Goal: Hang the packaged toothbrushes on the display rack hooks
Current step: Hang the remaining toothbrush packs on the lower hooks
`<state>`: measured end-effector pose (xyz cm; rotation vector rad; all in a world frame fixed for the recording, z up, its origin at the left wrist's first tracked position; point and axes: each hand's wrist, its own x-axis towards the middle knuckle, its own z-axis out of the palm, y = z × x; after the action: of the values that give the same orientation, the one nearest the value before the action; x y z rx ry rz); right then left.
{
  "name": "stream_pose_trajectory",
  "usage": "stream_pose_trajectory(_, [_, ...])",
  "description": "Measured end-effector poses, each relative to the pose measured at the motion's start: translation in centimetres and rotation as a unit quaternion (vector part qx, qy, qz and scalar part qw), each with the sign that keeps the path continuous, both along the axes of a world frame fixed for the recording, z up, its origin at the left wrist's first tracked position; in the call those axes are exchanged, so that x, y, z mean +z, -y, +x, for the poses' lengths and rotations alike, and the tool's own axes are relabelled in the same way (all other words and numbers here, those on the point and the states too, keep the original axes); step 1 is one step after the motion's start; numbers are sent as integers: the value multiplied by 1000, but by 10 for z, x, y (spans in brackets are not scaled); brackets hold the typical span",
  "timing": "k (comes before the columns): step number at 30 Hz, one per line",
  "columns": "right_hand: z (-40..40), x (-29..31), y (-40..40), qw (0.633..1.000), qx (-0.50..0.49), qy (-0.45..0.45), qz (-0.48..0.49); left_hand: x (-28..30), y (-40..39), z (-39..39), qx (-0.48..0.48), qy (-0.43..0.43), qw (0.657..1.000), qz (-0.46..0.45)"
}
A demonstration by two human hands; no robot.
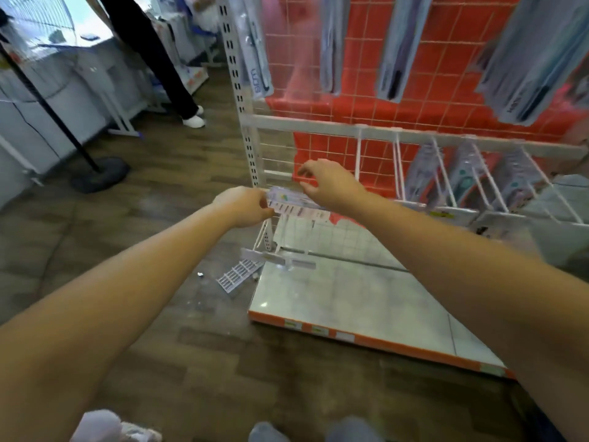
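Centrally, a packaged toothbrush (294, 207) is held flat and roughly level in front of the display rack (318, 124), just below its lower white crossbar. The left hand (247, 207) is curled round the pack's left end, pinching it. The right hand (322, 183) is seen above the pack's right part with fingers bent over it; whether these grip or merely touch cannot be told through the blur. Further packaged toothbrushes (395, 43) are hung on the upper red grid, and boxed packs (471, 177) are held on slanted white hooks (446, 173) at right. A white base shelf (366, 304) lies below.
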<state>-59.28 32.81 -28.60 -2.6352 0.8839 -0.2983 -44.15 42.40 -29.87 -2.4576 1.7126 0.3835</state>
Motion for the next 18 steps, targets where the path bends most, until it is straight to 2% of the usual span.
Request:
stream_pose_trajectory(8, [59, -85, -22, 996, -11, -74, 57, -76, 14, 39, 40, -69, 996, 35])
stream_pose_trajectory(18, [85, -188, 67, 982, -95, -142, 79, -167, 84, 68, 82, -135, 986, 47])
